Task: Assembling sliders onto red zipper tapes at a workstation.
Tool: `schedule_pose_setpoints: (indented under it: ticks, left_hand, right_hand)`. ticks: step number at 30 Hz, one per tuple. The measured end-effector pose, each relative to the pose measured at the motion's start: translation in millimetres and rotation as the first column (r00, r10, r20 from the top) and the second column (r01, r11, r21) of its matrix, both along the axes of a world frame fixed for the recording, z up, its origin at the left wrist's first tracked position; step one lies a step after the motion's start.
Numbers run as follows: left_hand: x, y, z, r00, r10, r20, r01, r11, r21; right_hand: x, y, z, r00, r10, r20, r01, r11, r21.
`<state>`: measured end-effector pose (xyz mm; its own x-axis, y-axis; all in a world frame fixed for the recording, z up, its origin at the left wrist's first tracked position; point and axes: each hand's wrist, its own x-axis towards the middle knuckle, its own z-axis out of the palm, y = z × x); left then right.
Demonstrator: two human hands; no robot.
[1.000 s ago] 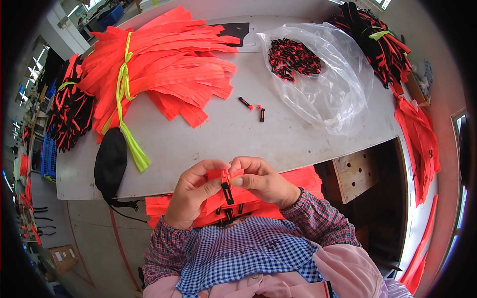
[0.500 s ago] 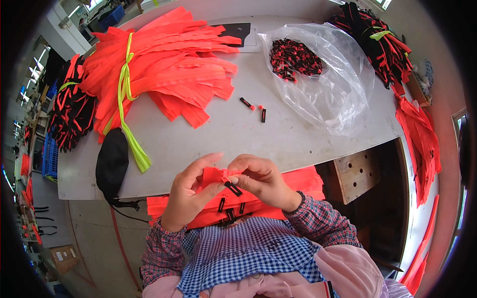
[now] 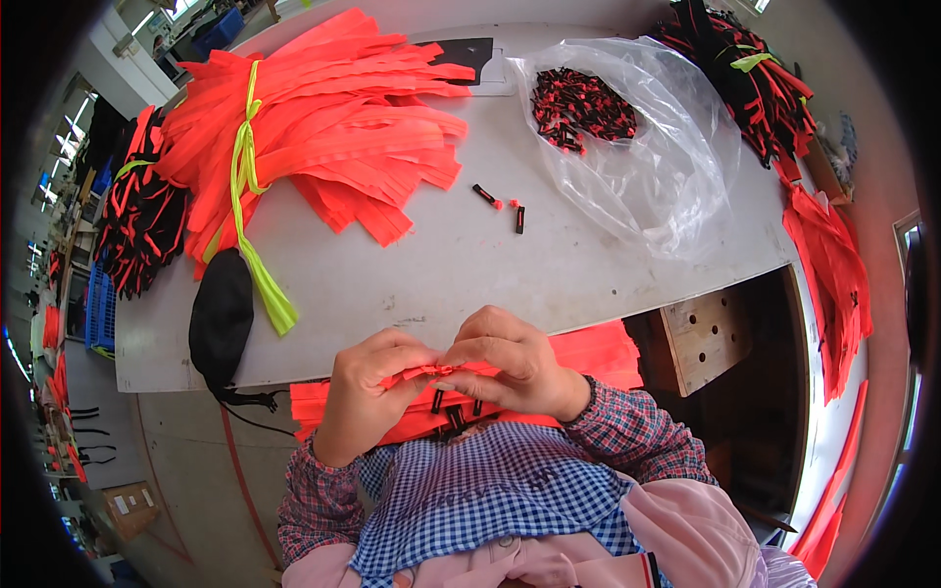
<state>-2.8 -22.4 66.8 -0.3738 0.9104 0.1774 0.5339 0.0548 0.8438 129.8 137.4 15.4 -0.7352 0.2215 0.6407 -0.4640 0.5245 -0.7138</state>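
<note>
Just below the frame's centre, the left hand (image 3: 371, 384) and right hand (image 3: 520, 361) pinch an orange strip (image 3: 420, 372) between them, its visible part running roughly left to right.

Before the near edge of the bench (image 3: 490, 279), the left hand (image 3: 371, 387) and right hand (image 3: 521, 361) pinch an orange strip (image 3: 414, 372) between them. The bench's left half bears a large bundle of orange strips (image 3: 343, 122) bound with a yellow-green tie (image 3: 242, 167); its right half, a clear plastic bag (image 3: 676, 191) containing small black-and-orange pieces (image 3: 583, 106). Two loose pieces (image 3: 520, 220) lie near the bench's middle.
</note>
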Motion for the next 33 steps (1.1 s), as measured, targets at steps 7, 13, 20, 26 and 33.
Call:
schedule_pose_setpoints:
  ticks: [7, 13, 20, 26, 33]
  left_hand:
    - [-3, -1, -4, 0.997, -0.017, 0.073, 0.017, 1.0, -0.002]
    - [2, -1, 2, 0.998, 0.013, 0.06, -0.011, 0.999, -0.03]
    - [0, 0, -7, 0.996, 0.016, 0.087, -0.012, 0.999, -0.046]
    - [-2, 3, -10, 0.998, -0.008, 0.059, 0.011, 0.999, -0.049]
    - [5, 8, 7, 0.961, 0.025, 0.275, -0.045, 0.997, 0.067]
  right_hand:
    - [1, -1, -1, 0.998, 0.067, 0.016, -0.067, 0.997, -0.041]
    - [-3, 3, 3, 0.996, 0.086, 0.023, -0.086, 0.996, 0.0]
    - [-1, 4, 0, 0.991, 0.115, 0.068, -0.109, 0.991, -0.08]
    - [-1, 4, -13, 0.962, 0.215, 0.169, -0.173, 0.957, -0.234]
    - [-1, 8, 8, 0.958, 0.236, 0.161, -0.143, 0.883, -0.447]
